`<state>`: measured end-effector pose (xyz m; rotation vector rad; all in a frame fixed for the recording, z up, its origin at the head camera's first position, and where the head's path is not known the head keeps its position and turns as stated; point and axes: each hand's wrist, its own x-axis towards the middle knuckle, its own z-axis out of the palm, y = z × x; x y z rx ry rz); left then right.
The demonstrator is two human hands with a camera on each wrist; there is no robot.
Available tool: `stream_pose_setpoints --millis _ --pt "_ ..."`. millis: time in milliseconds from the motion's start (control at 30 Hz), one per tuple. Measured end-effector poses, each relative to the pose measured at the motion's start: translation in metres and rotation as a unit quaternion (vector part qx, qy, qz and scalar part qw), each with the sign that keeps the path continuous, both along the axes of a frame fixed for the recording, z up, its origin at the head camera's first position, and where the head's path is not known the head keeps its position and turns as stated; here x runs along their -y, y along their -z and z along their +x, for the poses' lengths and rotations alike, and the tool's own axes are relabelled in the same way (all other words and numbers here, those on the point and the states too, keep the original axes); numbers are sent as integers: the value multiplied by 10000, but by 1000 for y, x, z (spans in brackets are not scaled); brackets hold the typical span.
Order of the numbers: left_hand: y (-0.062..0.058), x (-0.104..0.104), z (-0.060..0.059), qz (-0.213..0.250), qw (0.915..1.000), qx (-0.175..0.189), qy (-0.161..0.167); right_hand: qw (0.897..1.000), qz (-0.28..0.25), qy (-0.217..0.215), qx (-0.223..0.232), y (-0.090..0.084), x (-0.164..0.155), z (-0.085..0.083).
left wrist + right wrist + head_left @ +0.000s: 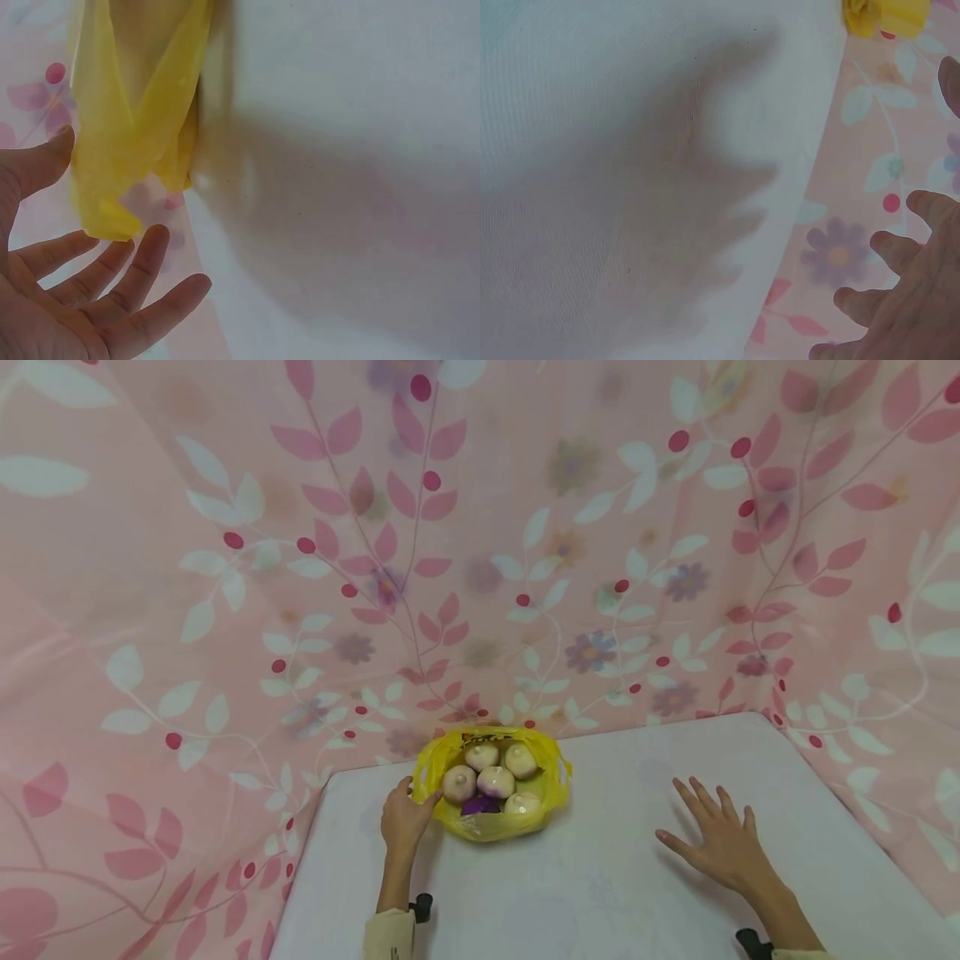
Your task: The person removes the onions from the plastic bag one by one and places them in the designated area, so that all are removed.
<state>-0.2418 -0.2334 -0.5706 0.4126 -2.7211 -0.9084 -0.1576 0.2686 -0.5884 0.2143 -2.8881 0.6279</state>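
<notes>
A yellow plastic bag (553, 777) stands open at the back of the white table (600, 885). It holds several pale round bulbs (496, 781) and something purple (480, 806). My left hand (403, 818) is at the bag's left side, fingers relaxed, thumb tip at its edge. In the left wrist view the left hand (82, 300) is spread with the palm showing, just below the hanging yellow bag (135, 127), and grips nothing. My right hand (716, 842) lies spread and flat over the table, well to the right of the bag. The right hand (911, 300) holds nothing.
A pink curtain (480, 568) with leaves and flowers hangs behind and on both sides of the table. The table's left edge runs close beside my left forearm. Bare white tabletop (630, 150) stretches between the two hands and toward me.
</notes>
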Motion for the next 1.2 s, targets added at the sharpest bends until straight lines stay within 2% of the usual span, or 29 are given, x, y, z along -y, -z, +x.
stream_pose_setpoints --millis 300,500,667,833,1200 --pt "13 -2 -3 258 9984 -487 124 10000 -26 -4 -59 -2 3 1" --pt "22 -2 -4 680 9932 -940 104 9999 -46 -2 -100 0 4 0" --pt "24 -3 -4 854 9887 -1224 155 9995 -35 -38 -310 0 6 -1" --pt "24 -3 -4 886 9886 -1209 143 9984 -211 -107 -508 -4 12 -3" --pt "23 -2 -2 907 9890 -1146 208 9973 -721 -141 -45 -15 44 -22"
